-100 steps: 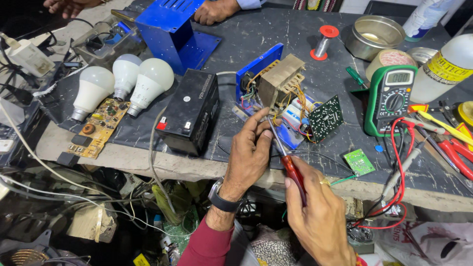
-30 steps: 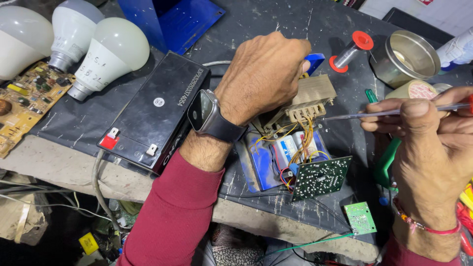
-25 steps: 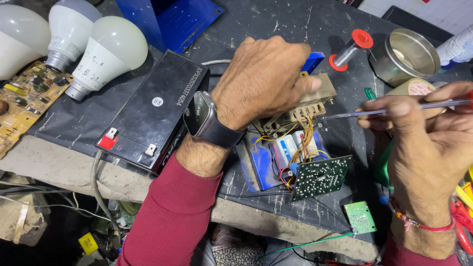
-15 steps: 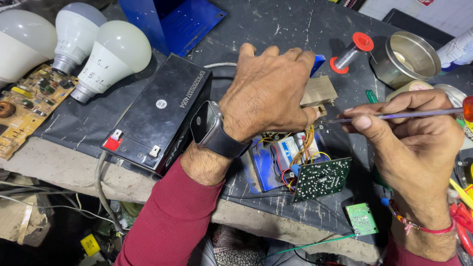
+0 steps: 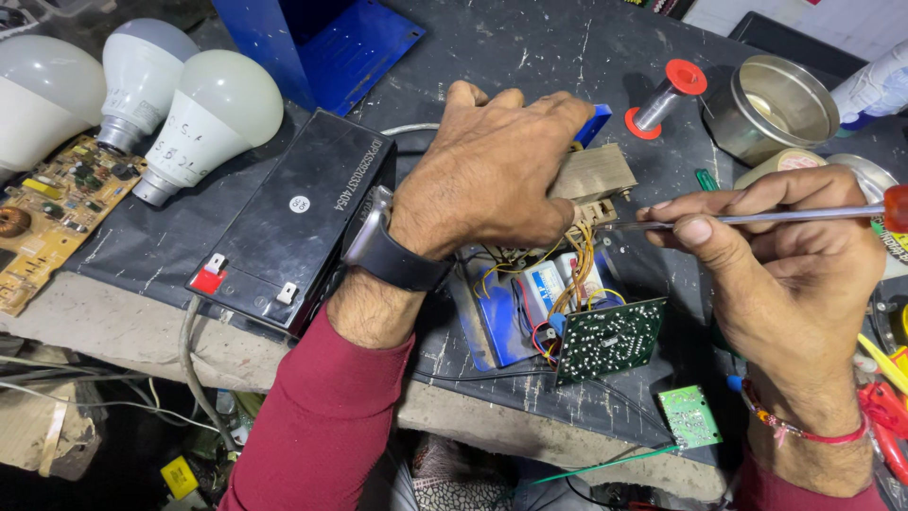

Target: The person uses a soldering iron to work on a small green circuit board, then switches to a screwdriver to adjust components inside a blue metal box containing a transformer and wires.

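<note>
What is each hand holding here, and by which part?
Right hand pinches the screwdriver by its metal shaft, thumb and fingers near the tip. Left hand grips the transformer from above, covering its top.

transformer point(image 5: 594, 173) half under left hand point(image 5: 492, 175) (screwdriver point(image 5: 757, 218) handle cropped)

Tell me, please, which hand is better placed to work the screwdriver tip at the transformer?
Probably the right hand: it holds the screwdriver, whose tip points at the transformer. The left hand lies over the transformer, seemingly steadying it.
</note>
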